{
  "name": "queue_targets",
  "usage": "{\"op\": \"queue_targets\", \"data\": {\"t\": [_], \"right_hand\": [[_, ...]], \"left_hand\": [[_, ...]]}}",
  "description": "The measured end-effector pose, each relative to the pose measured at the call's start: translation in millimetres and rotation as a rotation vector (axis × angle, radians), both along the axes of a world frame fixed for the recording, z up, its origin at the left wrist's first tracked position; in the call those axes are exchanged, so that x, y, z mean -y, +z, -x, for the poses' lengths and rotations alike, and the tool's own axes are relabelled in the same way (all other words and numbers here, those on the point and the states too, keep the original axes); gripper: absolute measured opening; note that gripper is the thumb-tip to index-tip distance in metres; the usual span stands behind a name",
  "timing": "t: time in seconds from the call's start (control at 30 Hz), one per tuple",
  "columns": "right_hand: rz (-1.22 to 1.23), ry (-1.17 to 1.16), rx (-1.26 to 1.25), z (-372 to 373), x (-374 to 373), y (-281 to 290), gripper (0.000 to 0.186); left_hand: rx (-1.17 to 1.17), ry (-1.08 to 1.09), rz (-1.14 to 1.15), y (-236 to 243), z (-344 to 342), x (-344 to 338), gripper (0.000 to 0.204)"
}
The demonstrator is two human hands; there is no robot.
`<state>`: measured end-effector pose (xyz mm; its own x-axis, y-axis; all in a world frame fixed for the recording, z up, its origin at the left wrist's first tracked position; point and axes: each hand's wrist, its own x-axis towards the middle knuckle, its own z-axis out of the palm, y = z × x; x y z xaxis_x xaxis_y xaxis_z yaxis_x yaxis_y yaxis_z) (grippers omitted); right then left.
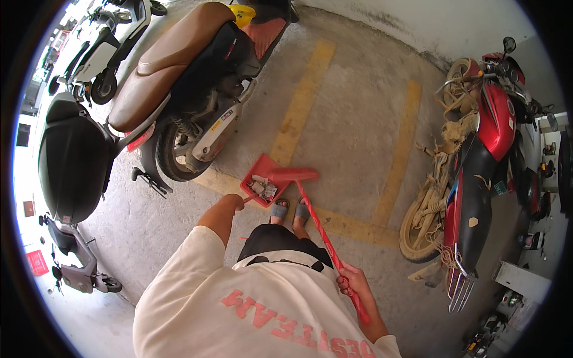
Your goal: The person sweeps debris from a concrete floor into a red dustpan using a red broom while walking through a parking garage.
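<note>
A: What's the biggest thing around the dustpan (258, 165)?

B: The concrete floor (352, 119), with yellow lines (303, 104) painted on it. Next the scooter (206, 71) with the brown seat, ahead and to the left of the dustpan, then the red motorbike (477, 149), well off to its right

A: And the broom (318, 224)?

B: Its head overlaps the dustpan's right side; I can't tell whether they touch. The stick slants back and right from the dustpan to the right hand (353, 280), whose fingers are curled round it

A: How would it handle?

B: Light, I'd judge, and stiff along the stick. The surface looks smooth, so it could twist in a damp palm. Best held high up, away from the dustpan, where that hand has it

A: Now the dustpan itself?

B: It's low over a yellow line; whether it rests on the ground I can't tell. Probably thin plastic: light, fairly rigid. Hold it by the handle and keep it level. The left hand (234, 201), at the dustpan's near left, looks closed on that handle, though its fingers are partly hidden

A: And the smallest?

B: Pale scraps (262, 188), paper by the look, loose inside the dustpan. Soft, nearly weightless, easily spilled by a tilt
</note>
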<state>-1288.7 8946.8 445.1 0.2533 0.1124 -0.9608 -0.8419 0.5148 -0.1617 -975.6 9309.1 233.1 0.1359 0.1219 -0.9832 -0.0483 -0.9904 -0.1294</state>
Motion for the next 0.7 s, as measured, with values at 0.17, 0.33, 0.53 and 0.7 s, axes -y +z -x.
{"op": "queue_targets", "data": {"t": [0.17, 0.33, 0.53, 0.7], "right_hand": [[0.261, -0.033, 0.228, -44.1, -17.5, -37.3, 0.04], [0.393, -0.025, 0.296, -129.6, -11.8, -95.4, 0.04], [0.356, 0.152, 0.173, -92.5, -29.0, -93.1, 0.039], [0.142, 0.102, 0.073, -31.4, -9.5, -29.4, 0.048]], "left_hand": [[0.014, 0.008, -0.013, 10.5, 0.8, 3.9, 0.039], [0.038, -0.089, 0.036, 9.8, 4.0, 0.4, 0.04], [0.024, -0.1, 0.08, 22.1, 3.4, 1.4, 0.043], [0.093, -0.09, 0.146, 49.4, 2.2, 10.1, 0.043]]}}
